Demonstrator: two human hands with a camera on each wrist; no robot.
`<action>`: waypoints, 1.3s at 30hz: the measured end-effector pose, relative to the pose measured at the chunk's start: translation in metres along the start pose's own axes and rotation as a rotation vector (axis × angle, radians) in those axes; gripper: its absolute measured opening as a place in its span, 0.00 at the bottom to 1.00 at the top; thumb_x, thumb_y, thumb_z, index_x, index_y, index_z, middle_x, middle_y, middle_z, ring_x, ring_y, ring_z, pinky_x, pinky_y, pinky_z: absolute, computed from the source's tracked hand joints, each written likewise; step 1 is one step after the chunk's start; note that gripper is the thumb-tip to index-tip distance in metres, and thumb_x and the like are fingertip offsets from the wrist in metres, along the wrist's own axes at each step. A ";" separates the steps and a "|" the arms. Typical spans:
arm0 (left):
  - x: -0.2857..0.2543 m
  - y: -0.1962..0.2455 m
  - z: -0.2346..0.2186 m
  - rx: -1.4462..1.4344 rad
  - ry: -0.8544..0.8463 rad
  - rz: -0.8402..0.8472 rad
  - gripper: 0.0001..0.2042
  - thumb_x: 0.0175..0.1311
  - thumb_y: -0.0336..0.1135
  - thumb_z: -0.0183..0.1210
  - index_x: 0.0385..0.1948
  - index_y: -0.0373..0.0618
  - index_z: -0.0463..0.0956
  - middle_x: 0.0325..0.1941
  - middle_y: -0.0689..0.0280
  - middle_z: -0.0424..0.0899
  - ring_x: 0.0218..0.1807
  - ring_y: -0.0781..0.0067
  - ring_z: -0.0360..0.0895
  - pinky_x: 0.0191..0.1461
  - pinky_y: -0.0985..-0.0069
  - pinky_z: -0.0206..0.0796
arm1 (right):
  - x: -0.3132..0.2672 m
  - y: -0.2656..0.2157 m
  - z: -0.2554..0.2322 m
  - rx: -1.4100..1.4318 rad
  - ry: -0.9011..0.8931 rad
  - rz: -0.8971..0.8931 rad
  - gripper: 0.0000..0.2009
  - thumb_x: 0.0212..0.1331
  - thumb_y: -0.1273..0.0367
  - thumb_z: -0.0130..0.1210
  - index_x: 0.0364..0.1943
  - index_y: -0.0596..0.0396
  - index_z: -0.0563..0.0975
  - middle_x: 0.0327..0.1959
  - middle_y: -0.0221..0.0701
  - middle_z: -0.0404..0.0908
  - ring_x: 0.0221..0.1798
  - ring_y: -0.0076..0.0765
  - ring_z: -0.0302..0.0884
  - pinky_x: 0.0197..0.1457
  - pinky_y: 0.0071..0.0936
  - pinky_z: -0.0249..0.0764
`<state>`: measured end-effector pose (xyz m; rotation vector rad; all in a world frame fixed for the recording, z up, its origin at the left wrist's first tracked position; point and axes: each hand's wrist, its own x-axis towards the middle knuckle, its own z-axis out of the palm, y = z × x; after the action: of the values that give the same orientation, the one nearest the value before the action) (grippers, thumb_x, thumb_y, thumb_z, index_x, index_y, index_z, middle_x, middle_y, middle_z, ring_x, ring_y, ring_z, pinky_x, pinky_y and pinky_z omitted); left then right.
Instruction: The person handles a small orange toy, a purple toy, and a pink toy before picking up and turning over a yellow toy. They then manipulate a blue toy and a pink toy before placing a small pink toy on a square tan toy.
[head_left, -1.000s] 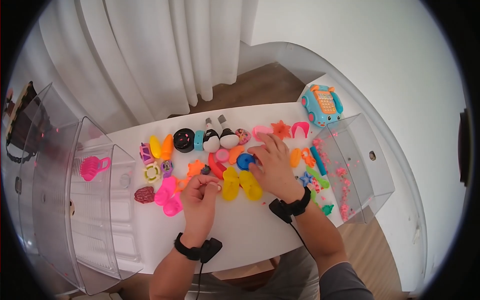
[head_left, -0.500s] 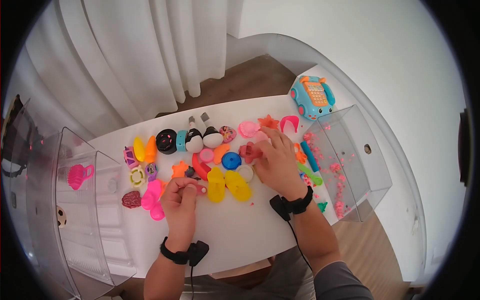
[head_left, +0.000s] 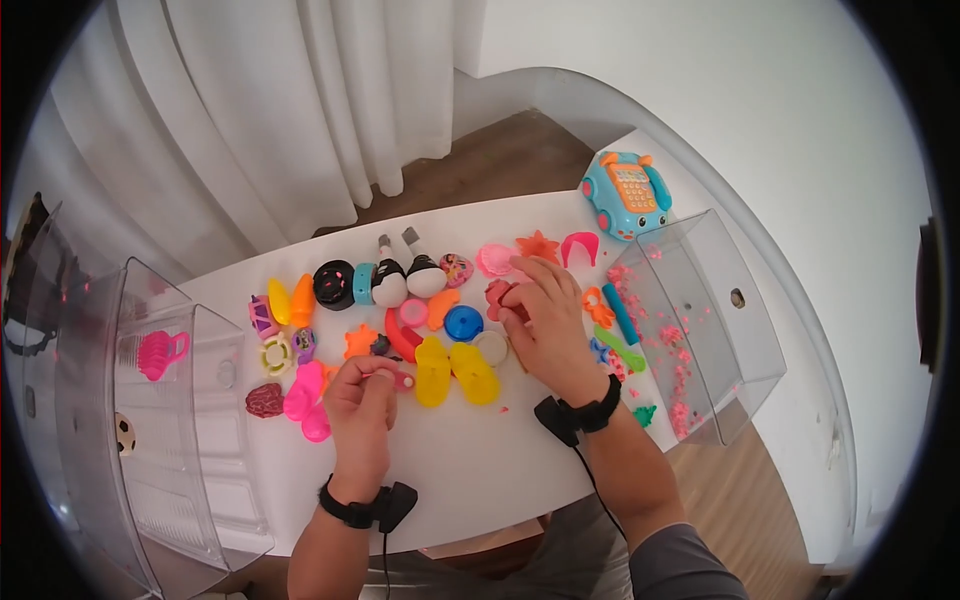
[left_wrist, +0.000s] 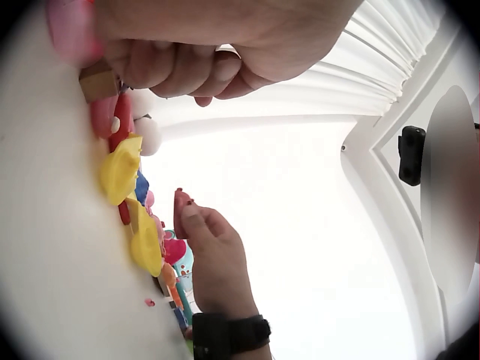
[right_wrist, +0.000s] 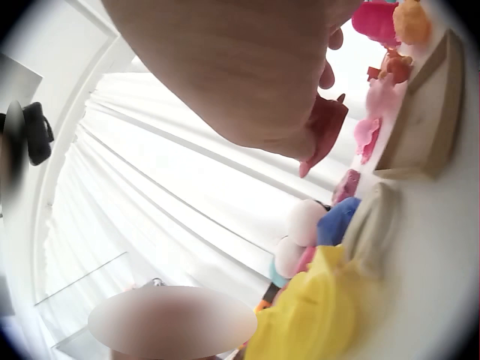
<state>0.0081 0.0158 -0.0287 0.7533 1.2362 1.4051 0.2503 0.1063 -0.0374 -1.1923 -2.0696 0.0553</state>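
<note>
My right hand pinches a small dark red toy between thumb and fingers; in the right wrist view the toy hangs above the table. Below it in the head view lie a blue round lid, a pale round lid and two yellow shoe-shaped toys. My left hand has loosely curled fingers beside a pink piece with a white dot. In the left wrist view that piece lies under the left hand, whose grip on anything does not show.
Several colourful toys lie across the white table. Two black-and-white shoe-like toys stand behind them. Clear bins are at the left and right, the right one with pink crumbs. A toy phone sits at the back right.
My right hand has moved right from beside the blue lid, and the dark red toy now shows tilted in its fingers. My left hand has shifted slightly left. The head view has also shifted.
</note>
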 end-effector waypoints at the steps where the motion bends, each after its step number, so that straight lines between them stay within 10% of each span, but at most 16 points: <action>1: 0.000 0.001 0.000 0.000 0.010 0.004 0.05 0.75 0.30 0.55 0.41 0.42 0.78 0.19 0.78 0.68 0.17 0.92 0.52 0.20 0.84 0.40 | 0.003 -0.007 -0.003 0.053 0.023 0.005 0.09 0.56 0.72 0.66 0.38 0.52 0.78 0.65 0.41 0.77 0.68 0.53 0.71 0.71 0.50 0.63; 12: -0.009 0.016 -0.001 -0.197 -0.603 -0.249 0.28 0.81 0.44 0.54 0.77 0.46 0.59 0.44 0.63 0.82 0.30 0.74 0.80 0.31 0.77 0.72 | -0.015 -0.081 -0.001 0.469 -0.039 -0.063 0.13 0.53 0.72 0.72 0.37 0.52 0.77 0.59 0.38 0.80 0.54 0.46 0.79 0.57 0.39 0.74; 19: -0.003 0.012 -0.003 -0.242 -0.553 -0.267 0.28 0.84 0.52 0.44 0.74 0.42 0.63 0.48 0.61 0.84 0.27 0.72 0.81 0.27 0.77 0.72 | -0.014 -0.080 -0.007 0.513 -0.045 -0.075 0.16 0.57 0.66 0.69 0.46 0.54 0.77 0.56 0.41 0.80 0.54 0.49 0.80 0.61 0.45 0.70; 28: -0.002 0.011 -0.007 -0.222 -0.392 -0.401 0.26 0.85 0.57 0.37 0.51 0.44 0.77 0.29 0.70 0.74 0.20 0.80 0.63 0.22 0.82 0.53 | -0.008 -0.078 -0.009 0.437 -0.064 -0.124 0.26 0.50 0.74 0.60 0.59 0.59 0.77 0.53 0.41 0.82 0.50 0.48 0.80 0.63 0.45 0.69; 39: -0.004 0.010 -0.004 -0.131 -0.367 -0.221 0.12 0.78 0.40 0.57 0.52 0.43 0.75 0.35 0.72 0.78 0.26 0.85 0.67 0.26 0.83 0.54 | -0.010 -0.078 -0.001 0.406 -0.051 -0.133 0.17 0.53 0.72 0.65 0.48 0.57 0.80 0.41 0.37 0.83 0.44 0.46 0.81 0.59 0.45 0.72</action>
<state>0.0026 0.0122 -0.0196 0.7213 0.9020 1.0968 0.1967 0.0546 -0.0133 -0.8113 -2.0491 0.4254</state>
